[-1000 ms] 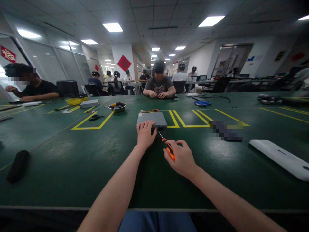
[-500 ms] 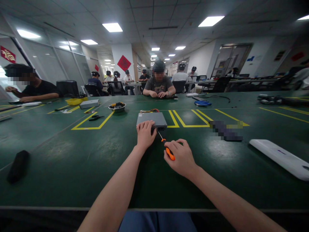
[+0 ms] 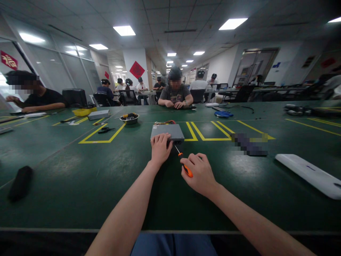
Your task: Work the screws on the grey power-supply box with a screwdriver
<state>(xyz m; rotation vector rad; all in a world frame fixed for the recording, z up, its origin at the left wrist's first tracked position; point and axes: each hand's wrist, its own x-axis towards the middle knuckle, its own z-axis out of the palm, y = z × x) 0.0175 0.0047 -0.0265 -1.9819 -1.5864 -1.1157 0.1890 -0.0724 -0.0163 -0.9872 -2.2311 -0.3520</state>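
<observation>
A grey metal computer power supply (image 3: 170, 131) lies flat on the green table, with coloured wires (image 3: 167, 122) at its far side. My left hand (image 3: 160, 146) grips its near left part, fingers over the top and thumb at the front face. In my right hand (image 3: 198, 174) is an orange and black screwdriver (image 3: 188, 171), fingers wrapped round the handle. The thin shaft points up and left to the near face of the power supply, close to its socket. Whether the tip sits in a screw is too small to tell.
A metal bowl (image 3: 129, 120) with tools stands beyond to the left, near black pliers (image 3: 105, 130). Right of me lie a blurred-out dark object (image 3: 247, 145) and a white casing (image 3: 309, 174). A black object (image 3: 20, 183) lies left. A person (image 3: 176, 92) sits opposite.
The screwdriver handle has turned slightly in my right hand, and the right fingers have shifted a little. My left hand and the power supply stay in place.
</observation>
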